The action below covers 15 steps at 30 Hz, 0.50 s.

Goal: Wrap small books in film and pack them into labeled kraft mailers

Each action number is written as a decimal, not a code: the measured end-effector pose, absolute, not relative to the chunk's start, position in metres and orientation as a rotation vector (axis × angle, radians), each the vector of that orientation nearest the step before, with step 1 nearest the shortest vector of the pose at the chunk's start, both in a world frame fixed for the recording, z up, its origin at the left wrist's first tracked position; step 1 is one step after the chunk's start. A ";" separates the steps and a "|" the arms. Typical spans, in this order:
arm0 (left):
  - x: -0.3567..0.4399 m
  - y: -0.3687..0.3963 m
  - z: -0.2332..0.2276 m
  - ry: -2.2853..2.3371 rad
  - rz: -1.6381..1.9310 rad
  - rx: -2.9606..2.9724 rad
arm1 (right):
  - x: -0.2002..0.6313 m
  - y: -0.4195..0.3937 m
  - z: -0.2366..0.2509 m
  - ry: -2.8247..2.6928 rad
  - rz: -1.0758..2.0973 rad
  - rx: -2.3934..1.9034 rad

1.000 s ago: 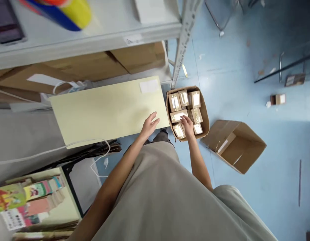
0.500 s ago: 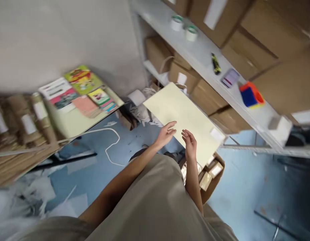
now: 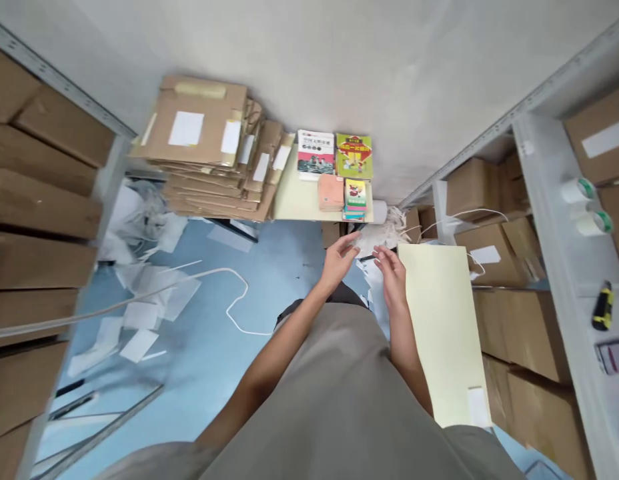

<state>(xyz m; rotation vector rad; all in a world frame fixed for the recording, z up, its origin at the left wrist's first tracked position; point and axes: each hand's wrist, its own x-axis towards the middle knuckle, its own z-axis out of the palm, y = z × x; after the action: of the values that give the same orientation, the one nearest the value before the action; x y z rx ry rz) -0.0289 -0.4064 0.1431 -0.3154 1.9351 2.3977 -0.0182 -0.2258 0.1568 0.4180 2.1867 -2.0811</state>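
My left hand [image 3: 339, 260] hovers in front of my body with its fingers apart and nothing in it. Close by on its right, my right hand [image 3: 391, 272] is likewise open and holds nothing, near the edge of a pale yellow board [image 3: 442, 313]. Beyond both hands is a pale yellow table [image 3: 294, 200]. On its right part lie a white and pink book [image 3: 315, 152], a green and yellow book [image 3: 354, 157], a stack of salmon-coloured booklets [image 3: 331, 192] and a stack of small colourful booklets [image 3: 355, 195].
Flattened cardboard boxes [image 3: 204, 127] are piled on the table's left part. Racks with cartons [image 3: 39, 260] flank me. Tape rolls [image 3: 578, 190] and a yellow-black cutter [image 3: 602, 307] lie on the right shelf. A white cord [image 3: 234, 300] and paper scraps [image 3: 139, 343] lie on the blue floor.
My view has turned left, so the table with books now lies straight ahead and the yellow board is at my right. Both hands stay raised, open and without anything in them.
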 end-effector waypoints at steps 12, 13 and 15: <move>-0.138 -0.504 0.079 1.992 2.191 -0.989 | -0.161 -0.324 0.092 1.993 -1.983 0.385; -0.150 -0.508 0.075 1.987 2.169 -1.010 | -0.172 -0.329 0.086 1.981 -1.978 0.406; -0.171 -0.514 0.069 1.983 2.116 -1.017 | -0.193 -0.337 0.075 1.958 -1.970 0.434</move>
<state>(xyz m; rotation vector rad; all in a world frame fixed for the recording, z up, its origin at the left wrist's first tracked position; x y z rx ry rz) -0.1708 -0.5140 0.0691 -1.0175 1.9826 2.1157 -0.1933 -0.3373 0.0747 0.4343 1.9584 -1.9696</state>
